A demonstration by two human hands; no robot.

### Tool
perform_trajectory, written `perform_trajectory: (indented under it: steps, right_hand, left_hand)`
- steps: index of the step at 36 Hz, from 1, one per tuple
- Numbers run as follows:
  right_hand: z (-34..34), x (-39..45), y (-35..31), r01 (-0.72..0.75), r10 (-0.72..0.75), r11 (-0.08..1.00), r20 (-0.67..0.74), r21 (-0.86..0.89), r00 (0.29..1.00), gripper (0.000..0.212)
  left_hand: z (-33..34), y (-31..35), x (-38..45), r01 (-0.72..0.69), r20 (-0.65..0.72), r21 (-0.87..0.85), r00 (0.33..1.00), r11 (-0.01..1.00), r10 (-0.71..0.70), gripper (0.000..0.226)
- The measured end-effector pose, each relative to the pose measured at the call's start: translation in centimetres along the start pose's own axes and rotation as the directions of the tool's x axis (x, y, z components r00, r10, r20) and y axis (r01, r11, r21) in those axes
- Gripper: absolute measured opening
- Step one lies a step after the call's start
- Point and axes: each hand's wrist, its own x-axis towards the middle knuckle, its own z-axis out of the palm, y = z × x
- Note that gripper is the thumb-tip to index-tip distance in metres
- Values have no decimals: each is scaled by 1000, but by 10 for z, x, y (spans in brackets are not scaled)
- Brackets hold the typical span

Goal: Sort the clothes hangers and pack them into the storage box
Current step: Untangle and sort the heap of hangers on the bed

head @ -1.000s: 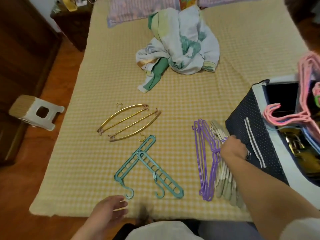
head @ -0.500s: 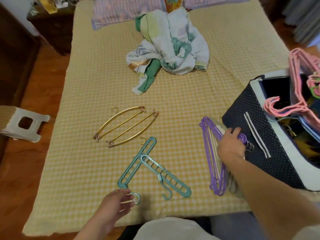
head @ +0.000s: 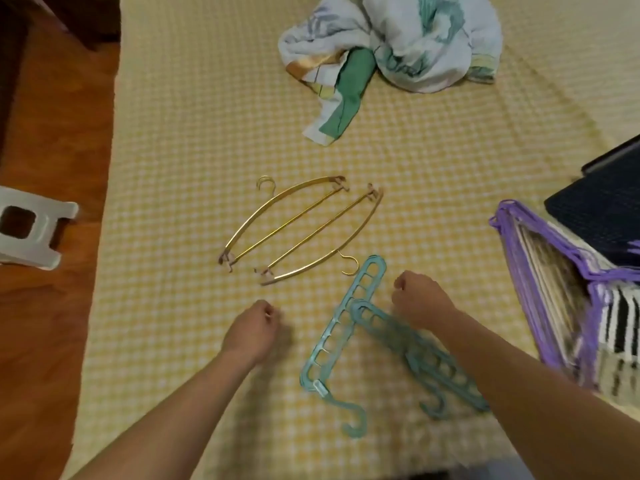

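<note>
Both hands have left earlier positions; my right hand (head: 420,299) and left hand (head: 254,327) hover curled, empty; next, grasping gold hangers (head: 298,225) or teal hangers (head: 349,327).

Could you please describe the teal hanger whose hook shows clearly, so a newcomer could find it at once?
On the yellow checked bed, two teal hangers cross below the gold hangers. It is the left one, running steeply from the gold hook to a sharp, pale hook near the bed's front edge.

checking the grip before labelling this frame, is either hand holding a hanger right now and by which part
Nothing is held. The left hand and right hand hover with curled fingers above the yellow checked bedcover, near the teal plastic slotted hangers.
</note>
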Motion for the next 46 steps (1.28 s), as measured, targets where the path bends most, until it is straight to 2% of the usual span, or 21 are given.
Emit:
perform_trajectory:
  steps: [3, 6, 9, 11, 14, 15, 17, 19, 20, 23, 25, 26, 28, 30, 31, 32, 34, 36, 40, 43, 46]
  right_hand:
    - [30, 18, -13, 10, -8, 997, -22, 74, 1000, 27]
    - [50, 31, -25, 24, -6, 975, -78, 220, 997, 30]
    - [70, 32, -31, 4, 30, 922, -83, 387, 996, 24]
    - [79, 31, -36, -69, 86, 887, -18, 456, 996, 21]
    - [87, 21, -42, -112, 101, 837, 50, 536, 994, 19]
    - [88, 16, -44, -122, 97, 773, 74, 623, 993, 26]
    - [89, 5, -47, -119, 38, 523, 116, 844, 993, 51]
    - [84, -6, -52, -88, -16, 337, 99, 937, 995, 61]
    - [81, -9, -52, -80, 0, 259, 83, 963, 997, 57]
    - [63, -18, -48, -105, 176, 67, 92, 992, 980, 22]
    - [54, -21, -38, -123, 262, 82, 97, 989, 960, 16]
    - [49, -21, -31, -135, 288, 113, 98, 984, 953, 14]
    - [43, -20, -18, -173, 296, 201, 109, 964, 949, 11]
    - [40, -18, -11, -198, 270, 293, 118, 935, 956, 12]
    - [40, -15, -9, -199, 260, 321, 116, 926, 959, 12]
    - [40, -13, -8, -194, 252, 332, 111, 923, 961, 9]
    - [42, -9, -7, -171, 250, 353, 83, 920, 965, 2]
    - [45, -4, -5, -144, 252, 380, 48, 914, 967, 1]
    - [53, -4, -11, -114, 289, 376, 1, 919, 957, 7]
    - [57, -11, -19, -106, 319, 375, -21, 921, 947, 9]
    - [55, -21, -23, -77, 340, 388, -65, 919, 938, 14]
  left_hand:
    - [-2, -5, 61, -205, -159, 230, 957, 951, 244, 36]
    - [8, 0, 119, -391, -95, 449, 873, 803, 478, 41]
    - [32, -2, 146, -444, -11, 554, 842, 704, 540, 30]
    - [49, -4, 149, -445, -38, 508, 844, 738, 535, 26]
    - [63, 6, 114, -472, -98, 98, 871, 876, 481, 30]
    - [62, 15, 94, -475, -93, -46, 878, 879, 470, 34]
    - [58, 31, 47, -453, -50, -239, 889, 859, 455, 22]
    - [56, 44, 3, -504, -8, -303, 850, 809, 527, 14]
    - [55, 46, -13, -554, 23, -278, 813, 785, 582, 12]
    - [44, 42, -25, -636, 243, -139, 721, 759, 649, 19]
    - [25, 34, -3, -609, 305, -123, 728, 783, 614, 28]
    - [15, 27, 20, -606, 243, -95, 755, 790, 608, 35]
    - [-10, 10, 84, -527, -40, 45, 848, 849, 529, 48]
    - [-44, -9, 147, -309, -290, 226, 884, 924, 367, 55]
    - [-59, -16, 172, -192, -346, 260, 897, 947, 276, 57]
    - [-69, -22, 191, -98, -352, 259, 917, 961, 188, 58]
    - [-73, -25, 210, -16, -249, 217, 966, 976, 71, 58]
    - [-59, -21, 207, -8, -127, 181, 991, 983, 31, 54]
    - [-11, -17, 179, -29, -26, 54, 999, 998, 30, 16]
    - [13, -12, 138, -14, -62, -166, 998, 986, 4, 1]
    - [22, -2, 84, -32, -176, -403, 984, 915, -43, 6]
